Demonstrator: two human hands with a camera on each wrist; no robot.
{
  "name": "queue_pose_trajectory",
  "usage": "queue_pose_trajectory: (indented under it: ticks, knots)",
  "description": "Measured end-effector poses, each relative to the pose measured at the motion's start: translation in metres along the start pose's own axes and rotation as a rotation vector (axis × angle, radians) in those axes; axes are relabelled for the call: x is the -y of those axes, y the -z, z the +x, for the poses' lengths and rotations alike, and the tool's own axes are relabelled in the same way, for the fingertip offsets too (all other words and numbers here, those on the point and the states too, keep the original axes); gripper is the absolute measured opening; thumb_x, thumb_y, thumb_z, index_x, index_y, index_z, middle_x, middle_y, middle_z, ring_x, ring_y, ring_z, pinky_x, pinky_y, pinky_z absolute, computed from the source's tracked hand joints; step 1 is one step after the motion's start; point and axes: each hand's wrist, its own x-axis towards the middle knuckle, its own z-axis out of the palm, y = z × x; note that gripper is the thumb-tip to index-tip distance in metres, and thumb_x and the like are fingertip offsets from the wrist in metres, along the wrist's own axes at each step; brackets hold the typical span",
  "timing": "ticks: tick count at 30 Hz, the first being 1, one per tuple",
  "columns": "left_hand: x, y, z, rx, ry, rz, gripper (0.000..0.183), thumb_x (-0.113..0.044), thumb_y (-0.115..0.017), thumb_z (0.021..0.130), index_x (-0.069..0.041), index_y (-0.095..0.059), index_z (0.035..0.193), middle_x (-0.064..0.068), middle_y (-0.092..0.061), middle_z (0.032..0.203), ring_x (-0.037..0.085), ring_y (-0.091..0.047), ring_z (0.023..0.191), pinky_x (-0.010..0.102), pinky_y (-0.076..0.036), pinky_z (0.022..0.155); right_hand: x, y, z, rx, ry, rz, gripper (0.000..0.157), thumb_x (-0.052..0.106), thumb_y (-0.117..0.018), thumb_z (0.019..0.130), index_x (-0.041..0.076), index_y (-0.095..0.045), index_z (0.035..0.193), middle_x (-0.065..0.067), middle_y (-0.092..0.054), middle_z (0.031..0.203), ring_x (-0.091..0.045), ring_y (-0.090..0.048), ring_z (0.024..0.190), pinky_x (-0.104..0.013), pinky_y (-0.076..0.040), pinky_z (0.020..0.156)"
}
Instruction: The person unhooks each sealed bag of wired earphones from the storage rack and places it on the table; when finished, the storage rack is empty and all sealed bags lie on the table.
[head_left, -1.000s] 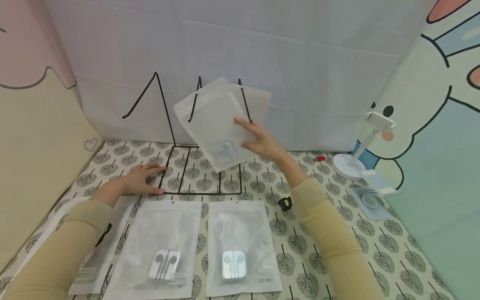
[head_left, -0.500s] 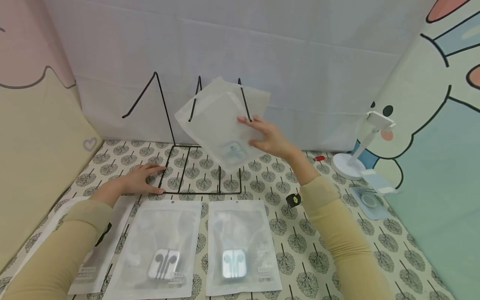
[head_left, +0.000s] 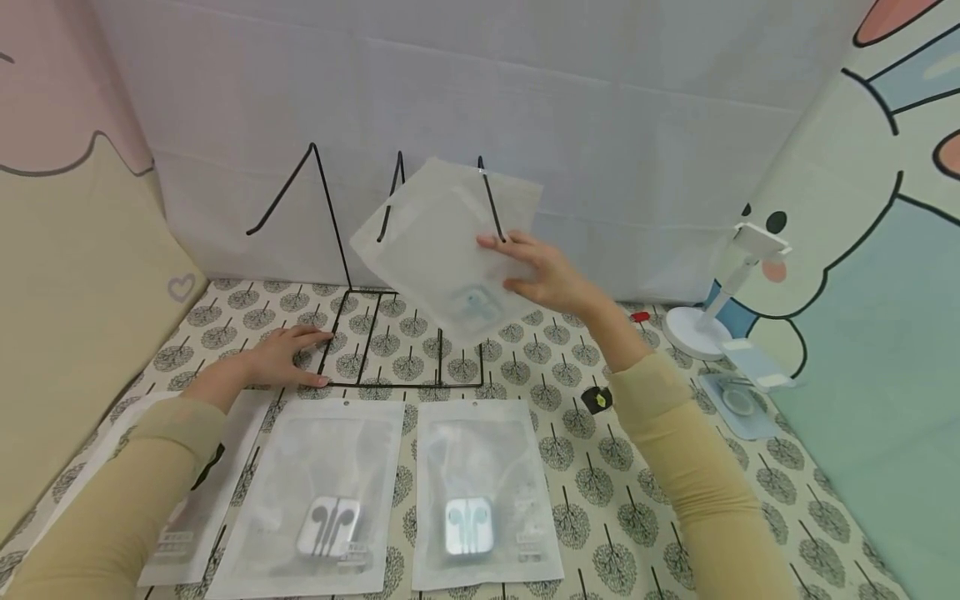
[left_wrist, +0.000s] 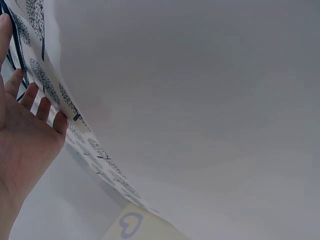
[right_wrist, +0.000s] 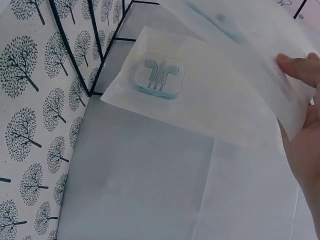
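My right hand (head_left: 551,275) pinches the right edge of a frosted pouch (head_left: 420,233), beside the right prong of a black wire rack (head_left: 405,387). The pouch is tilted, and pale earphones show blurred through its lower part. Behind it a second frosted pouch (right_wrist: 200,95) overlaps that prong; in the right wrist view its boxed earphones (right_wrist: 160,75) show clearly. With fingers spread, my left hand (head_left: 281,358) rests at the left side of the rack's base, fingertips right at the wire.
Two flat pouches with earphones, one left (head_left: 330,458) and one right (head_left: 480,450), lie in front of the rack. More white packaging (head_left: 217,492) lies under the left forearm. At right stand a white phone stand (head_left: 697,333) and a red object (head_left: 639,317).
My right hand has shifted slightly right, and the front pouch's lower part has swung right with it. The left hand and the rack stay where they were.
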Motion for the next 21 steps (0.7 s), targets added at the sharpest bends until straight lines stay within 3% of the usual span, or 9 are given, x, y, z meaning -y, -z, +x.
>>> queue_pose_trajectory:
  ticks: [10, 21]
  knots:
    - [-0.001, 0.001, 0.0, 0.005, 0.01, -0.019, 0.095, -0.063, -0.065, 0.077, -0.01, -0.03, 0.148, 0.022, -0.019, 0.152, 0.058, -0.014, 0.132, 0.078, -0.017, 0.097, 0.007, 0.004, -0.004, 0.032, 0.028, -0.037, 0.065, -0.004, -0.067, 0.081, 0.01, -0.045, 0.14, -0.004, -0.045, 0.145, -0.029, -0.032, 0.138, -0.037, -0.016, 0.118]
    - [-0.004, 0.001, -0.002, -0.026, -0.035, 0.026, 0.091, -0.06, -0.063, 0.08, -0.006, -0.032, 0.146, 0.025, -0.024, 0.15, 0.058, -0.018, 0.131, 0.076, -0.017, 0.099, 0.013, 0.005, -0.012, 0.038, 0.087, -0.02, 0.064, -0.008, -0.066, 0.08, 0.006, -0.045, 0.139, -0.006, -0.044, 0.144, -0.028, -0.029, 0.14, -0.036, -0.014, 0.119]
